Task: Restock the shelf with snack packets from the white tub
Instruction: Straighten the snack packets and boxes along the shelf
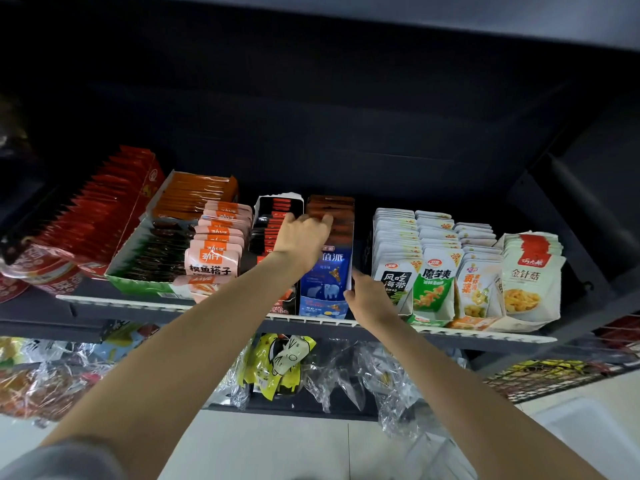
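hands (304,233) on blue box (325,285) (reads 值派)

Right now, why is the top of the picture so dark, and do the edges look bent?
Head view: the shelf recess sits in shadow under the shelf above, while packets at the front catch light; the wide lens bows the shelf rail; plastic bags below show glare.
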Motion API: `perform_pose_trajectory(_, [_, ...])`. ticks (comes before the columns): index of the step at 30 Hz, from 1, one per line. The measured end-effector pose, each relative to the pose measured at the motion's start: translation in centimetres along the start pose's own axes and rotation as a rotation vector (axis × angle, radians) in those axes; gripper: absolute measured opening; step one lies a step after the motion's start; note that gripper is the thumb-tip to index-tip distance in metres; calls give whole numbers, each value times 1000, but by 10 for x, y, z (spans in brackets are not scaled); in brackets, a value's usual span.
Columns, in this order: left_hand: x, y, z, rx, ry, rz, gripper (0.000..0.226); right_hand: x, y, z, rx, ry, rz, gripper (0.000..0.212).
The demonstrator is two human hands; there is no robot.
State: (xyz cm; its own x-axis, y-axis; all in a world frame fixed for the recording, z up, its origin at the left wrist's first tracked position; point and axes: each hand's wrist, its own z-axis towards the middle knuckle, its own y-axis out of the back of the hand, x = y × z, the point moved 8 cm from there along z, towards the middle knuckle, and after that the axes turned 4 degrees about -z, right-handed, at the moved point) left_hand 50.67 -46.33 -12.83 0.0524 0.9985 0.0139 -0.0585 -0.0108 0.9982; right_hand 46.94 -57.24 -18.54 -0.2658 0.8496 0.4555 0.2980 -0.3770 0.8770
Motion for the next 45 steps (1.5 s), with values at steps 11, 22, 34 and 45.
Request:
perform_pose_trajectory(11, [-39, -23, -14, 7, -209, 347, 102, 0, 3, -4, -11, -27, 63, 31])
perform_pose_trajectory(22, [-34, -40, 0, 27, -47, 392, 108, -4, 1, 1, 6, 11, 126, 40])
perform_pose_trajectory(34, [-28, -16, 2, -20, 46, 301, 109, -5, -2, 3, 17, 11, 84, 44])
perform_pose_trajectory(45, [-18, -1, 0, 105, -143, -117, 101, -10, -3, 4, -7, 40, 146, 48])
